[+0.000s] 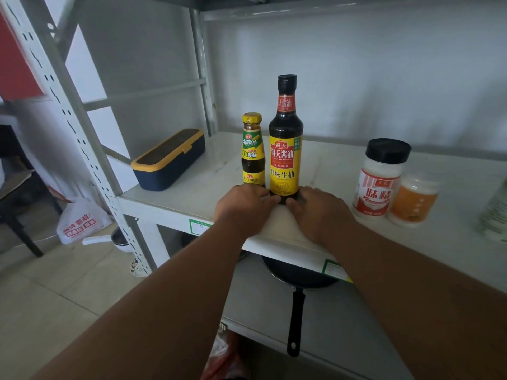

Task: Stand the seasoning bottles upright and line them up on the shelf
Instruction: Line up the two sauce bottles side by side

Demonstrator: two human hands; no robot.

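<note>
The tall soy sauce bottle (285, 138) is standing upright on the shelf (192, 198), near its front edge, with its long axis vertical and its black cap pointing straight up. Both hands are cupping its base from the front: the left hand (242, 207) is closing in on the left side and the right hand (319, 208) on the right side, with the fingertips nearly meeting just in front of the bottle's foot. The fingers are curled loosely around the base rather than clamping it, so they are reading as a light steadying hold, and both hands are equally near. The bottle is lying directly ahead of the hands, between them. The small sauce bottle (253, 149) is standing upright too, touching or just beside the tall one on its left and slightly behind the left hand. Well apart to the right, the white MSG jar (380, 179) and the orange jar (414, 201) are standing upright, side by side. Lining up is probably turning on sliding the tall bottle sideways or back while its axis is staying vertical.
</note>
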